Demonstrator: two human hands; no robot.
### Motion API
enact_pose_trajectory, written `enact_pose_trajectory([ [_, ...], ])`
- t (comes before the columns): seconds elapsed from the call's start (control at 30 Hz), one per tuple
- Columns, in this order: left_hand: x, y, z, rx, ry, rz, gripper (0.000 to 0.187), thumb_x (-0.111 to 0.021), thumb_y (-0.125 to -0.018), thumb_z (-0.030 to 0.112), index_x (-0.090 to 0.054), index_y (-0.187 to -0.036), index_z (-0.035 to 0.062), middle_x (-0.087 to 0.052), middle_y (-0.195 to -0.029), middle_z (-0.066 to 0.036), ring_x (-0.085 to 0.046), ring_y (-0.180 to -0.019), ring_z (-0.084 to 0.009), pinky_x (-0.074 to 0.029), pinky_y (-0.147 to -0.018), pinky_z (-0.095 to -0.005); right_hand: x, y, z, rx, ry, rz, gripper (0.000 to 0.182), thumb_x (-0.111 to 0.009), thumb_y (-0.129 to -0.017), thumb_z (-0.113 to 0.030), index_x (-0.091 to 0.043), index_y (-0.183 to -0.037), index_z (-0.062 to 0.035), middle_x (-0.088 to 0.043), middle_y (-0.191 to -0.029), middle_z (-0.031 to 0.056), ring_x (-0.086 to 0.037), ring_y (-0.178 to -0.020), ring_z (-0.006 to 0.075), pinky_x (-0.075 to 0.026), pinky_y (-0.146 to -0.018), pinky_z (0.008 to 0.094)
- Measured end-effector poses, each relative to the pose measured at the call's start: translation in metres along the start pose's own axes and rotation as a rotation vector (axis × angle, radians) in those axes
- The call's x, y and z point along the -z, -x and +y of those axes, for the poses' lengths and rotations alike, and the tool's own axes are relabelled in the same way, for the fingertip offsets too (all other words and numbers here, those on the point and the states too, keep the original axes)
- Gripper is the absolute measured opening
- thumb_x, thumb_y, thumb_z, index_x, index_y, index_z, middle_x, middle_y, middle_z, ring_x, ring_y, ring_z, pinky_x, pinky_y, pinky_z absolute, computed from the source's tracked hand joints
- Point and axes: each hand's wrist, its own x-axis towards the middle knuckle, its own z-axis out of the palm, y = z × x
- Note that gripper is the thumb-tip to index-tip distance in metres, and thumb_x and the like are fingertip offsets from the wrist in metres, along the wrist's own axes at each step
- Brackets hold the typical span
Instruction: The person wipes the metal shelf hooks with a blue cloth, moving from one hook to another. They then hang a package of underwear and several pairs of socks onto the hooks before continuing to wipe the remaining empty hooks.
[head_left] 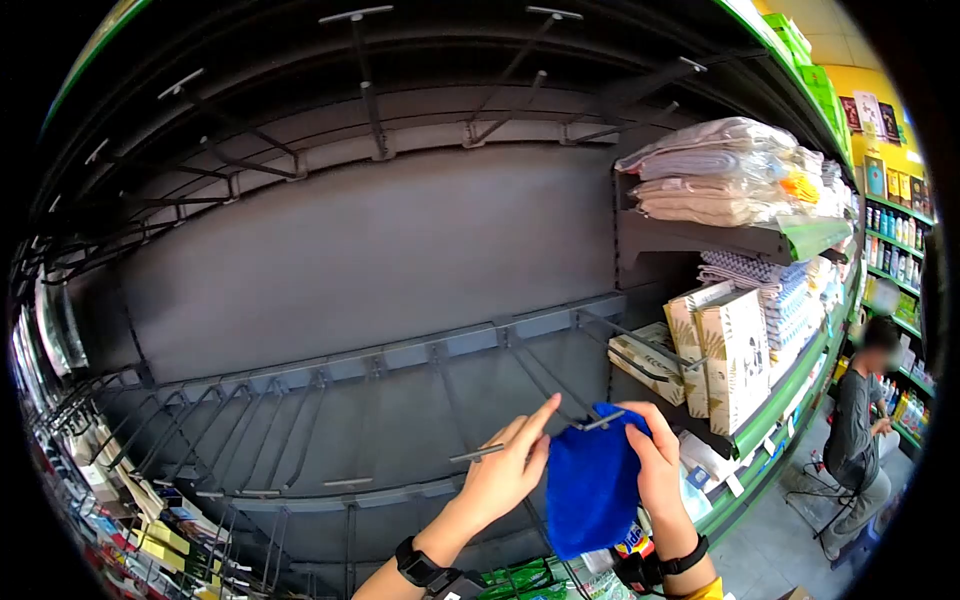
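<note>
A bright blue plush-looking cloth (592, 492) hangs in front of a metal display hook (603, 420), its top edge at the hook's tip. My right hand (657, 462) grips the upper right corner of the cloth between thumb and fingers. To the left of it, my left hand (508, 468) has its fingers stretched out and thumb apart, with the index fingertip close to the hook's rod. A black watch (418, 566) is on my left wrist, and a black band circles the right one.
Rows of hooks jut from a rail (400, 355) and another overhead. At right, patterned boxes (735, 360) stand below bagged textiles (715, 170) on a shelf. Packaged goods (150, 530) hang at lower left. A person (858, 430) sits in the aisle at far right.
</note>
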Motion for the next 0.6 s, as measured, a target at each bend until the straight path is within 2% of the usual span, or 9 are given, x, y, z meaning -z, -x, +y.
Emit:
enact_pose_trajectory([
  [0.1, 0.008, 0.01, 0.003, 0.082, 0.092, -0.041, 0.053, -0.054, -0.086, 0.01, -0.037, -0.136, 0.0166, -0.056, -0.081, -0.008, -0.051, -0.058, -0.0166, -0.045, -0.057, -0.0304, 0.002, 0.007, 0.019, -0.105, -0.019, -0.027, 0.021, -0.045, -0.088, -0.003, -0.055, -0.105, -0.0008, -0.06, -0.093, 0.0028, -0.053, -0.086, 0.0091, -0.042, -0.078, 0.0219],
  [0.17, 0.019, 0.024, -0.001, 0.199, 0.089, -0.127, 0.05, -0.054, -0.087, 0.013, -0.038, -0.135, 0.0124, -0.057, -0.09, -0.007, -0.055, -0.07, -0.0175, -0.046, -0.066, -0.0303, -0.01, 0.018, 0.011, -0.076, 0.15, -0.142, 0.021, -0.045, -0.087, -0.002, -0.055, -0.106, -0.0004, -0.061, -0.094, 0.0045, -0.054, -0.087, 0.0101, -0.042, -0.079, 0.0232],
  [0.23, 0.031, 0.045, -0.008, 0.059, 0.237, -0.131, 0.047, -0.055, -0.088, 0.016, -0.039, -0.132, 0.0083, -0.056, -0.103, -0.007, -0.056, -0.089, -0.0202, -0.045, -0.08, -0.0309, -0.026, 0.031, -0.002, -0.049, 0.35, -0.334, 0.022, -0.047, -0.087, -0.002, -0.056, -0.107, 0.0008, -0.062, -0.098, 0.011, -0.059, -0.092, 0.017, -0.044, -0.082, 0.0282],
  [0.27, 0.046, 0.052, -0.003, 0.089, 0.346, -0.226, 0.046, -0.056, -0.089, 0.027, -0.04, -0.126, 0.0045, -0.054, -0.115, -0.015, -0.053, -0.108, -0.0267, -0.04, -0.093, -0.0369, -0.039, 0.034, -0.008, 0.007, 0.347, -0.371, 0.022, -0.048, -0.087, -0.002, -0.055, -0.107, 0.0007, -0.061, -0.098, 0.0125, -0.059, -0.093, 0.02, -0.044, -0.082, 0.0292],
  [0.37, 0.068, 0.089, 0.007, 0.275, 0.52, -0.282, 0.042, -0.057, -0.089, 0.021, -0.039, -0.123, 0.0031, -0.055, -0.114, -0.016, -0.053, -0.108, -0.0239, -0.041, -0.093, -0.0357, -0.075, 0.051, -0.017, 0.004, 0.315, -0.408, 0.023, -0.048, -0.087, -0.004, -0.054, -0.108, 0.0005, -0.06, -0.1, 0.0151, -0.06, -0.095, 0.0267, -0.045, -0.082, 0.0315],
  [0.43, 0.085, 0.107, 0.008, 0.444, 0.778, -0.168, 0.04, -0.058, -0.086, 0.004, -0.035, -0.119, 0.0028, -0.058, -0.102, -0.011, -0.055, -0.096, -0.0142, -0.045, -0.082, -0.0279, -0.091, 0.061, -0.01, 0.161, 0.399, -0.44, 0.022, -0.053, -0.087, -0.008, -0.054, -0.108, 0.0005, -0.059, -0.104, 0.0084, -0.054, -0.096, 0.0134, -0.043, -0.084, 0.0267],
  [0.47, 0.094, 0.116, 0.005, 0.453, 0.793, -0.144, 0.037, -0.059, -0.086, 0.006, -0.038, -0.117, 0.0024, -0.059, -0.1, -0.011, -0.056, -0.095, -0.0136, -0.045, -0.082, -0.0269, -0.1, 0.069, -0.01, 0.162, 0.397, -0.431, 0.022, -0.053, -0.087, -0.008, -0.054, -0.108, 0.0005, -0.059, -0.104, 0.0084, -0.054, -0.096, 0.0134, -0.043, -0.084, 0.0267],
  [0.53, 0.112, 0.136, 0.001, 0.463, 0.81, -0.127, 0.034, -0.059, -0.086, 0.008, -0.041, -0.115, 0.0021, -0.061, -0.099, -0.01, -0.056, -0.095, -0.013, -0.044, -0.081, -0.0258, -0.12, 0.09, -0.01, -0.083, 0.166, -0.451, 0.028, -0.059, -0.085, -0.011, -0.053, -0.11, 0.0013, -0.057, -0.107, 0.0086, -0.052, -0.099, 0.0129, -0.042, -0.086, 0.0268],
  [0.6, 0.126, 0.151, -0.002, 0.403, 0.764, -0.088, 0.027, -0.059, -0.086, 0.008, -0.047, -0.11, 0.0013, -0.061, -0.1, -0.01, -0.057, -0.095, -0.0137, -0.044, -0.081, -0.0264, -0.135, 0.106, 0.002, -0.158, 0.111, -0.519, 0.038, -0.065, -0.083, -0.021, -0.053, -0.113, 0.0004, -0.062, -0.1, 0.0095, -0.057, -0.093, 0.0145, -0.045, -0.082, 0.0278],
])
